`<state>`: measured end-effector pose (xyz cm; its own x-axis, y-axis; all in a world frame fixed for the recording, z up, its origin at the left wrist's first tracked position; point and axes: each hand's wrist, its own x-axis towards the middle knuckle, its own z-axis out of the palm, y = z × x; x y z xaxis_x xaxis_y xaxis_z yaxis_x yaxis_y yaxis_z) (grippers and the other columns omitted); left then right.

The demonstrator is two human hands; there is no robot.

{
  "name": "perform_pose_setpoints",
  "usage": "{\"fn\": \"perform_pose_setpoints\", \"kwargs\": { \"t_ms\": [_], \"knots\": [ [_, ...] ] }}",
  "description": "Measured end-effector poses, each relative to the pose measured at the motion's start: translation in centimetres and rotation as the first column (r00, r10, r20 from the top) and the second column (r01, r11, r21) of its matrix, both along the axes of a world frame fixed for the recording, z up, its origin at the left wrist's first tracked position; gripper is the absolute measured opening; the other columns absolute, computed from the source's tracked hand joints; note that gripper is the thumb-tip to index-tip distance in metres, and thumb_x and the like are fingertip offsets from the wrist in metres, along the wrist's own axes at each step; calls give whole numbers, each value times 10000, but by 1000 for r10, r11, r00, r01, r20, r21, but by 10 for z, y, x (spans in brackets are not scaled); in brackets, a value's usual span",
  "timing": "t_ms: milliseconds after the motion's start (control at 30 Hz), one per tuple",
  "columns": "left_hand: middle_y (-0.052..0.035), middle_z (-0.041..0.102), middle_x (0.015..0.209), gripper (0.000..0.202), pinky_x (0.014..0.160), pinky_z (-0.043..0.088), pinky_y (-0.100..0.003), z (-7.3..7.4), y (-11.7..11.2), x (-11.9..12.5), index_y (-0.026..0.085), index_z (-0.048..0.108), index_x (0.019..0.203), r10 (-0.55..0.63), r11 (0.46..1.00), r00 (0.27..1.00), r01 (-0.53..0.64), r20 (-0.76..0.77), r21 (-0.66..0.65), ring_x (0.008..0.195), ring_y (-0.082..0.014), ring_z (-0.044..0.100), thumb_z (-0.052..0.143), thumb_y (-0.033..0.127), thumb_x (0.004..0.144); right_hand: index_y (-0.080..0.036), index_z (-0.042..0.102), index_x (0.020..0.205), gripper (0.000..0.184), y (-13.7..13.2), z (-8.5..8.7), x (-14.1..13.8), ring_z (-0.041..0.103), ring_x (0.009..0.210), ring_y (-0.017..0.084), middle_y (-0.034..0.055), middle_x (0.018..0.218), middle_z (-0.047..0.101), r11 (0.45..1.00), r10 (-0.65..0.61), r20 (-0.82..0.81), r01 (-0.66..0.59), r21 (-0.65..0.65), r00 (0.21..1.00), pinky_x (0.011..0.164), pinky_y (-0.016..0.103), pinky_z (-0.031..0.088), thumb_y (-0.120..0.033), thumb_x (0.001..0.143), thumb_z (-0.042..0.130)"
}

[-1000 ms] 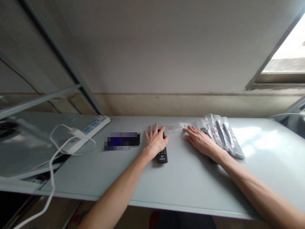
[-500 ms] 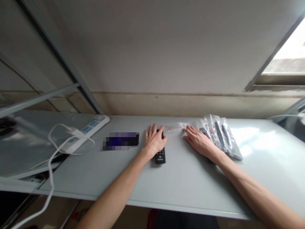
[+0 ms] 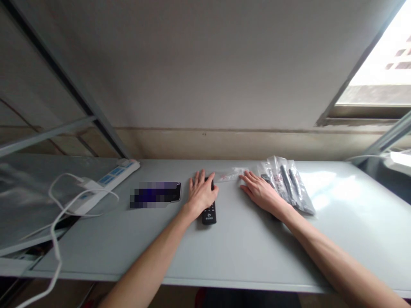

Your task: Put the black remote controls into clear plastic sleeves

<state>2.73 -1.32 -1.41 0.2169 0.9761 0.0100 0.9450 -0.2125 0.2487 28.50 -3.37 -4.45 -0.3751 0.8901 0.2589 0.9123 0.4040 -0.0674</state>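
Note:
My left hand (image 3: 201,195) lies palm down with spread fingers over a black remote control (image 3: 209,216), covering its upper part. The remote's lower end, with buttons and a pale logo, shows below the palm. My right hand (image 3: 259,191) rests flat with fingers stretched out. Its fingertips are near a flat clear plastic wrapper (image 3: 230,174), and a dark object shows partly beneath and beside it, mostly hidden. Just right of that hand is a clear plastic bag (image 3: 297,190) holding dark, long pieces.
A phone (image 3: 175,192), partly pixelated, lies left of my left hand. Farther left is a white power strip (image 3: 109,182) with a charger and a looping white cable (image 3: 55,239). The pale grey desk (image 3: 231,256) runs to a wall; metal frame bars stand on both sides.
The camera view has shifted, so everything sits farther left in the picture. Both hands keep about the same places relative to the remote and the bag.

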Motion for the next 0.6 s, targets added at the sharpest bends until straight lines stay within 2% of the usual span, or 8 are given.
{"fn": "perform_pose_setpoints", "kwargs": {
  "t_ms": [233,433,533,600],
  "knots": [
    [-131,260,1757,609,1313,174,-601,-2,2,1,259,447,1628,-1,1000,1000,1,-6,-6,1637,-374,199,471,367,1030,-108,572,1480,452,0,0,-2,533,1459,370,248,1553,549,1000,-1,-39,2,20,999,1142,538,504,-322,1110,425],
    [-150,285,1742,592,1297,207,-620,-4,2,0,245,477,1612,2,999,1000,-2,-7,39,1623,-390,241,474,340,1028,-123,613,1436,409,-2,2,-2,571,1414,360,233,1497,600,999,10,-57,-7,53,998,1113,518,520,-283,1092,463],
    [-165,294,1737,587,1290,218,-624,-3,3,1,236,482,1610,-1,999,999,3,-33,47,1618,-395,255,465,338,1032,-155,642,1396,377,-7,12,-3,625,1331,315,194,1453,641,994,43,-115,-31,102,992,1083,478,526,-222,1077,453],
    [-171,286,1739,587,1293,212,-619,-3,4,1,236,476,1614,-1,999,999,3,-40,38,1622,-392,244,454,343,1037,-162,668,1340,356,-13,24,-3,674,1206,280,166,1347,698,988,-6,-173,33,154,985,1022,420,533,-182,1067,441]
  ]
}}
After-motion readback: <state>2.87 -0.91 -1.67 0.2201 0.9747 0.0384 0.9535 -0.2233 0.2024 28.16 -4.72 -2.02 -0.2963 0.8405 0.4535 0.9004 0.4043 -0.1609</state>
